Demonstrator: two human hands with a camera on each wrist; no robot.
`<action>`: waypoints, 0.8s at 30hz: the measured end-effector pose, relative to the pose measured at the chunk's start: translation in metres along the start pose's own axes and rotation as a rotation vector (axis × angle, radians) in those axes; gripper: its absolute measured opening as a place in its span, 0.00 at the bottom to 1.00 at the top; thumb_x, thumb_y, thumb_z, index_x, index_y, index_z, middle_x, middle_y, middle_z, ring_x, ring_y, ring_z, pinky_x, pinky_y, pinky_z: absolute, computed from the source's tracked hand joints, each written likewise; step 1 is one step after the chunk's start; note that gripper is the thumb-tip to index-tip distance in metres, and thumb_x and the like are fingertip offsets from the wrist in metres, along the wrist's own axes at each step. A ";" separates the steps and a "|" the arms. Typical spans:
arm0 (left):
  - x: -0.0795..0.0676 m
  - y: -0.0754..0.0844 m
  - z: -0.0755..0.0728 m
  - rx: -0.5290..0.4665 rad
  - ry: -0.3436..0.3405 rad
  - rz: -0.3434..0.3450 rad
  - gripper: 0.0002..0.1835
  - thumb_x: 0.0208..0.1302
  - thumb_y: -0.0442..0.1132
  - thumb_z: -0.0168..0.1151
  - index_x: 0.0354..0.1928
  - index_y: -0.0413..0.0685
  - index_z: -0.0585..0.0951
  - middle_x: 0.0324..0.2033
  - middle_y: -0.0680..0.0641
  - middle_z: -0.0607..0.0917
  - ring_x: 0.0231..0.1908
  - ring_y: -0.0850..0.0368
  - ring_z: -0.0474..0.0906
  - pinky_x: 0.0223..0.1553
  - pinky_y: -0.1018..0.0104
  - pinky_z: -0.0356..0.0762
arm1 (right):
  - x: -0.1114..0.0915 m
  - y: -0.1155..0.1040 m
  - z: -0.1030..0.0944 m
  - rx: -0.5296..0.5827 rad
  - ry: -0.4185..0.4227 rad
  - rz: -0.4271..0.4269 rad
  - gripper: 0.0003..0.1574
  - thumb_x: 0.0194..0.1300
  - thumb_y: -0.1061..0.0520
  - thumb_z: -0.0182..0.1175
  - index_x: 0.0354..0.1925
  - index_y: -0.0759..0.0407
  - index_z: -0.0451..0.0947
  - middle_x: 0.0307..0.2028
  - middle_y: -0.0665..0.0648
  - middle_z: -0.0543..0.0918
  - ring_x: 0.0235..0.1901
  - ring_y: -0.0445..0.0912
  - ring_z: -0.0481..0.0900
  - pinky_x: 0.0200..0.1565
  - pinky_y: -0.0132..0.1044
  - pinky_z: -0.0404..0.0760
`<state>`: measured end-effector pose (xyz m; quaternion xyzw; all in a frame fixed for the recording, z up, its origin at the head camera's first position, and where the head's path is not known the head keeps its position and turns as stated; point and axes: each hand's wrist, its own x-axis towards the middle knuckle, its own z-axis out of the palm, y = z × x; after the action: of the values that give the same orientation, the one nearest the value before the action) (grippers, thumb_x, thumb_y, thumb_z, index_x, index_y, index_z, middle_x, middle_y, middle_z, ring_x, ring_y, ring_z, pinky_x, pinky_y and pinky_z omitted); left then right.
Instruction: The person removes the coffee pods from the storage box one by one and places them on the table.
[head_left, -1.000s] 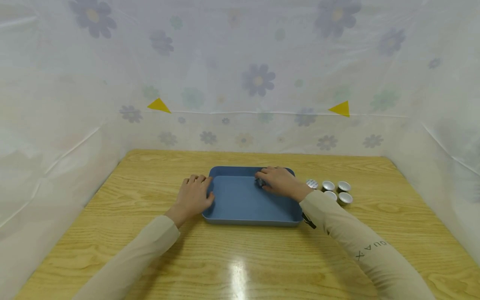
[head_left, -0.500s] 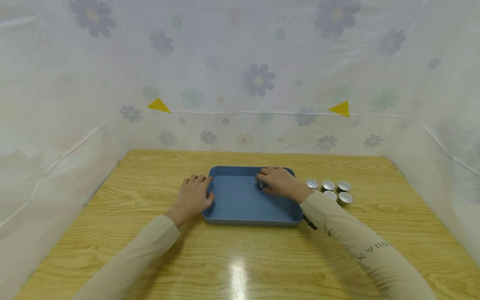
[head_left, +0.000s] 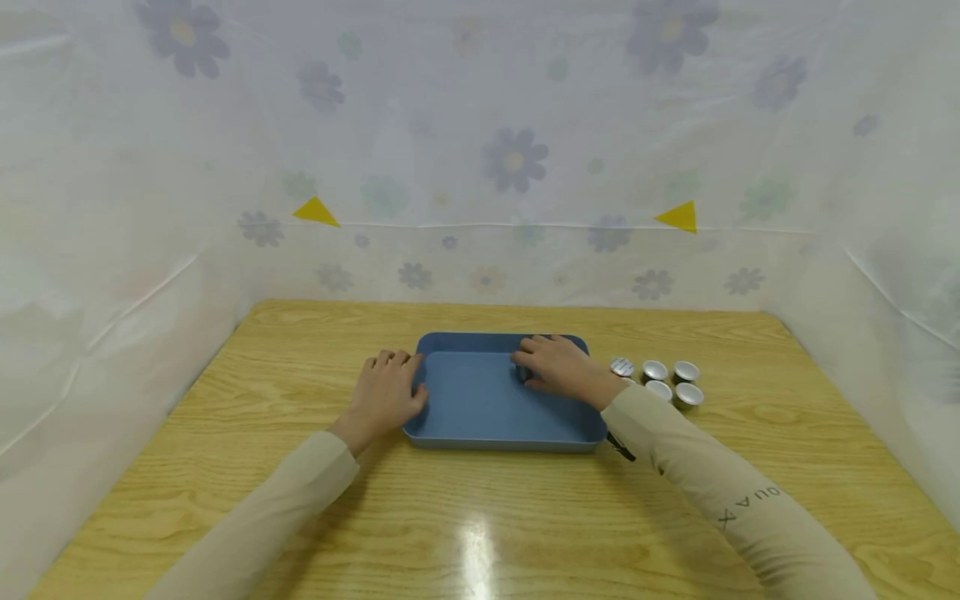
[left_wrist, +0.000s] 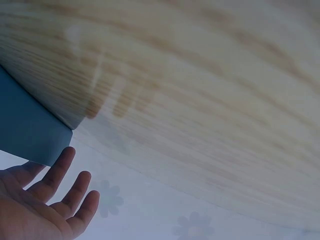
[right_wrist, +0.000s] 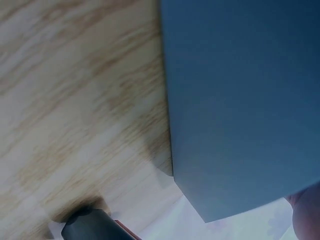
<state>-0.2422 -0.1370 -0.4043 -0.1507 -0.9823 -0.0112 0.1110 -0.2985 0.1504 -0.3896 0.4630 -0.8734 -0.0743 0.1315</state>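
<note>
A blue rectangular tray (head_left: 495,445) lies on the wooden table. My left hand (head_left: 384,390) rests at its left rim, thumb over the edge. In the left wrist view the fingers (left_wrist: 81,186) look spread and fairly straight near the tray corner. Over the tray's far right part, my right hand (head_left: 562,367) pinches a small dark capsule (head_left: 522,372), mostly hidden under the fingers. The right wrist view shows the tray's outer wall (right_wrist: 240,125) and only a bit of that hand (right_wrist: 307,215); what it holds is out of sight there.
Right of the tray stand several small dark cups (head_left: 688,396) with foil lids, partly behind my right sleeve (head_left: 697,467). One printed lid (head_left: 622,367) is nearest the tray. A dark rounded thing (right_wrist: 95,226) lies at the right wrist view's lower left. Flowered sheeting (head_left: 480,258) encloses the table (head_left: 300,350).
The dark capsule has turned and shifted slightly down under my right fingers, showing less of itself. My left hand and the tray have hardly moved.
</note>
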 end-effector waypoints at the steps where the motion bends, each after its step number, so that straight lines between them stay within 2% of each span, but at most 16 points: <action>1: 0.000 0.000 0.000 -0.001 -0.002 0.000 0.24 0.61 0.49 0.51 0.58 0.46 0.73 0.50 0.44 0.78 0.52 0.43 0.71 0.51 0.48 0.69 | 0.000 0.000 -0.001 -0.001 0.002 -0.002 0.23 0.53 0.47 0.65 0.47 0.52 0.75 0.38 0.53 0.75 0.40 0.46 0.76 0.41 0.42 0.78; 13: 0.000 -0.001 0.001 -0.006 0.005 0.007 0.24 0.61 0.48 0.51 0.58 0.46 0.73 0.49 0.44 0.78 0.52 0.43 0.71 0.51 0.48 0.69 | -0.001 -0.003 -0.005 -0.012 0.004 -0.015 0.23 0.52 0.46 0.66 0.45 0.51 0.74 0.38 0.53 0.76 0.40 0.47 0.76 0.40 0.42 0.78; 24: 0.000 -0.001 0.001 0.000 0.005 0.008 0.24 0.61 0.48 0.51 0.58 0.46 0.73 0.49 0.43 0.78 0.51 0.43 0.71 0.50 0.48 0.70 | -0.002 -0.004 -0.004 -0.008 -0.017 -0.008 0.24 0.52 0.46 0.65 0.47 0.52 0.73 0.40 0.52 0.79 0.42 0.46 0.77 0.42 0.42 0.78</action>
<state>-0.2430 -0.1377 -0.4052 -0.1544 -0.9814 -0.0109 0.1135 -0.2933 0.1495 -0.3869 0.4654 -0.8723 -0.0824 0.1255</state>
